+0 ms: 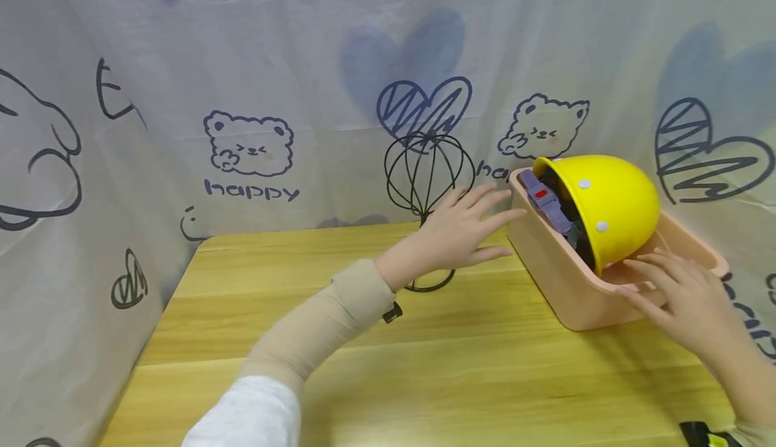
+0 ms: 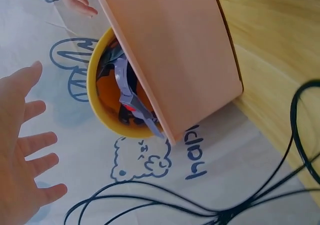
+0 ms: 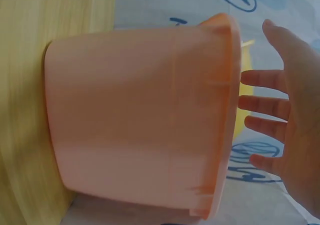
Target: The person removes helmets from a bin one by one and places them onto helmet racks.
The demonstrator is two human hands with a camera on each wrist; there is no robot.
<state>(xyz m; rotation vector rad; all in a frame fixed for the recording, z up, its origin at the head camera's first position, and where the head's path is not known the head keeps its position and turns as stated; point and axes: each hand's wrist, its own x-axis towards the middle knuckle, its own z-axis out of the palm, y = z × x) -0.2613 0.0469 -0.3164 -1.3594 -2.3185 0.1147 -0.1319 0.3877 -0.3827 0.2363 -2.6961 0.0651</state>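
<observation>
A yellow hard hat [image 1: 624, 204] sits tilted in a pink plastic bin [image 1: 560, 282] at the right of the table. Its open side faces left, showing a purple-grey strap [image 1: 548, 204] with a red button. My left hand [image 1: 457, 231], fingers spread, hovers left of the bin and holds nothing. It partly covers a black wire stand [image 1: 423, 217] with a balloon-shaped top. Over the bin's near right rim, my right hand [image 1: 691, 299] has its fingers extended and apart. In the right wrist view, its fingertips [image 3: 250, 77] are close to the rim; contact is unclear.
The wooden table [image 1: 273, 285] reaches back to a pale curtain [image 1: 327, 63] printed with hearts and bears. Curtain also hangs along the left and right sides. The wire stand's round base [image 1: 430, 289] rests on the table left of the bin.
</observation>
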